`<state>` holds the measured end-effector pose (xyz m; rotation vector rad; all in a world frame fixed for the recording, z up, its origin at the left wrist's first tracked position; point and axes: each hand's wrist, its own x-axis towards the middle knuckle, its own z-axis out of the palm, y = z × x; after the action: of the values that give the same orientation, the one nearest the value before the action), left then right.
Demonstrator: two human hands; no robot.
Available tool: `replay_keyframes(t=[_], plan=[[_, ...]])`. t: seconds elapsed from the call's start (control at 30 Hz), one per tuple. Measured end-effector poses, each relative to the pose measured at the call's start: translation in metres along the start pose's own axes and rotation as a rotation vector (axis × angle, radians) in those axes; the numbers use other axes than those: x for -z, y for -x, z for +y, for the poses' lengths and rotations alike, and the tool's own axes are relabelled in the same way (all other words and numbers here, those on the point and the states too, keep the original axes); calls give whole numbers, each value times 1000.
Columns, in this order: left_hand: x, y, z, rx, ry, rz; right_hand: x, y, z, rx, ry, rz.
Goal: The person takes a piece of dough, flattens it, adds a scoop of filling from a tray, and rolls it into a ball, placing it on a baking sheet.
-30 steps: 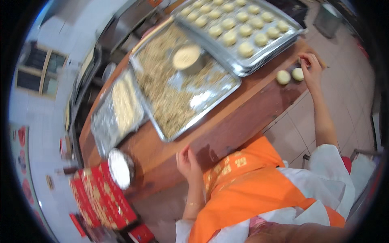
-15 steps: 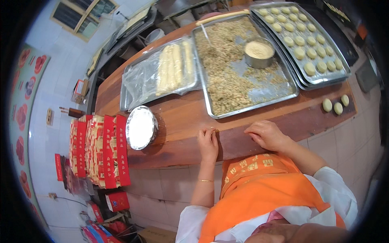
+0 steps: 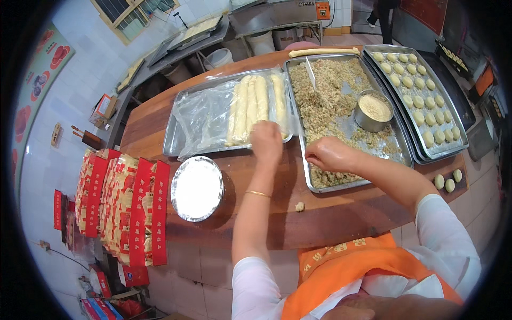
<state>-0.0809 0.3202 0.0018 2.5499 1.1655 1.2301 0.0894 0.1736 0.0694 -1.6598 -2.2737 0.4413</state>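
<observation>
My left hand (image 3: pixel 266 141) is at the near end of the pale dough ropes (image 3: pixel 248 109), which lie side by side in a plastic-lined metal tray (image 3: pixel 176 140). Its fingers curl downward, and whatever they may hold is hidden. Over the near left part of the wide tray (image 3: pixel 341 188) of crumbly brown filling (image 3: pixel 336 125), my right hand (image 3: pixel 328 154) has its fingers drawn together; I cannot make out anything in them. A small lump of dough (image 3: pixel 300 206) sits on the wooden table between my forearms.
A round metal bowl (image 3: pixel 370 120) of pale crumbs and a white scraper (image 3: pixel 310 73) stand in the filling. Stacked trays at the right bear dough balls (image 3: pixel 418 102). A foil-edged white round container (image 3: pixel 196 188) is near red-and-cream packages (image 3: pixel 122 208). A person's leg (image 3: pixel 385 21) shows far back.
Both hands have reached forward from the table's near edge, the left to the dough ropes, the right over the filling tray. A small dough lump now shows on the table. The view has shifted.
</observation>
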Motion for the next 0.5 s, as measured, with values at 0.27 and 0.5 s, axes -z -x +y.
replay_keyframes(t=[0.27,0.5], plan=[[34,-49,-93,817,750,369,-25,-126,80,400,218,158],[11,-16,-84,891,756,328,-48,-201,73,359,706,-562]])
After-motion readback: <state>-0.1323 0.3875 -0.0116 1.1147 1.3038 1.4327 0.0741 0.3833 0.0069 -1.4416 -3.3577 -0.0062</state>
